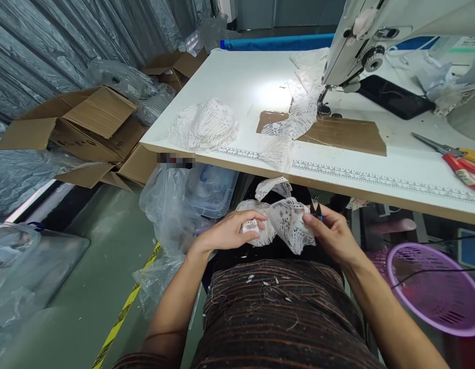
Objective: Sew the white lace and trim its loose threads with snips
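White lace (293, 223) hangs over my lap, just below the front edge of the sewing table. On its left side, my left hand (231, 229) has its fingers curled round a part of the lace. Thumb and fingers of my right hand (331, 230) pinch the lace at its right end. The same hand also holds small thread snips (317, 211), whose dark blades point up; their handle is mostly hidden in the palm. A lace strip (302, 115) runs from the sewing machine's (339, 56) presser foot down to the table's front edge.
A pile of white lace (206, 125) lies on the white table (241, 77). Cardboard (348, 134), a black phone (394, 96) and red-handled scissors (458, 161) are there too. A purple basket (398, 302) stands below right. Cardboard boxes (95, 123) and plastic bags (164, 205) are at left.
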Demonstrator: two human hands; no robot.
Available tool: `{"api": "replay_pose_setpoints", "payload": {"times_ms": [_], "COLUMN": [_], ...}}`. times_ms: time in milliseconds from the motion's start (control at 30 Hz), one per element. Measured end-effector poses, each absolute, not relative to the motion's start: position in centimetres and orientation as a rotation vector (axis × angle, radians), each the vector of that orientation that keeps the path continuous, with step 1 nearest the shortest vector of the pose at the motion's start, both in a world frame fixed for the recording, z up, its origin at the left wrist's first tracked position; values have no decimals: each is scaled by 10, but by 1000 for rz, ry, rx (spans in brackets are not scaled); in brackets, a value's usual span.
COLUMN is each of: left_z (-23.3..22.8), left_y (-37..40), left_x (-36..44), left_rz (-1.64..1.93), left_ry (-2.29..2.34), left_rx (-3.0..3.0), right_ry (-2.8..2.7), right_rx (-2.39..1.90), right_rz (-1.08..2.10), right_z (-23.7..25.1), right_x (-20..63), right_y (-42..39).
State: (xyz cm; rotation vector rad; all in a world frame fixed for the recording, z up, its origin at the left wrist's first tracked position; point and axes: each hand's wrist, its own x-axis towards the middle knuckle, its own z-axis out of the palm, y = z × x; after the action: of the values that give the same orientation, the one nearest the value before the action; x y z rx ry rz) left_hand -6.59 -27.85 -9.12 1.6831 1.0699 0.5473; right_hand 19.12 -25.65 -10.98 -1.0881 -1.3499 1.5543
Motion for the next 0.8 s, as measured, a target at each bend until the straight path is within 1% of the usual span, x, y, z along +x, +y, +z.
{"api": "replay_pose_setpoints", "payload": {"times_ms": [67, 133, 267, 367, 467, 600, 667, 733, 800], "left_z": [-80, -74, -79, -90, -101, -118, -125, -129, -130], "left_y": [-283, -285, -285, -285, -287, -290, -290, -288, -282], "left_x": [-62, -59, -54, -54, -59, -71, -75, -77, -76], "left_rz": [614, 711, 853, 913, 908, 697, 638, 659, 708], "left_ry": [881, 797, 1004, 1216, 1242, 983, 938, 1019, 1176], "left_rx": [1565, 1469, 1481, 1631, 1661, 1416, 1283, 1248, 1363], "right_ry": [-1379, -1382, -1177, -1123, -1255, -1372, -1436, -1572, -1753], "right_rx": [-1077, -1029, -917, -882, -865, -838, -860, -970, -1153], "right_rz": [1507, 1562, 1917, 2001, 1947, 1929, 1878, 1713, 1394], "right_z": [-112, -118, -131, -135, -133, -131, -137, -144, -150], "right_x": [178, 160, 131, 123, 121, 122, 124, 127, 132], "right_y": [-254, -255, -265, -273, -277, -281, -280, -278, -274]}}
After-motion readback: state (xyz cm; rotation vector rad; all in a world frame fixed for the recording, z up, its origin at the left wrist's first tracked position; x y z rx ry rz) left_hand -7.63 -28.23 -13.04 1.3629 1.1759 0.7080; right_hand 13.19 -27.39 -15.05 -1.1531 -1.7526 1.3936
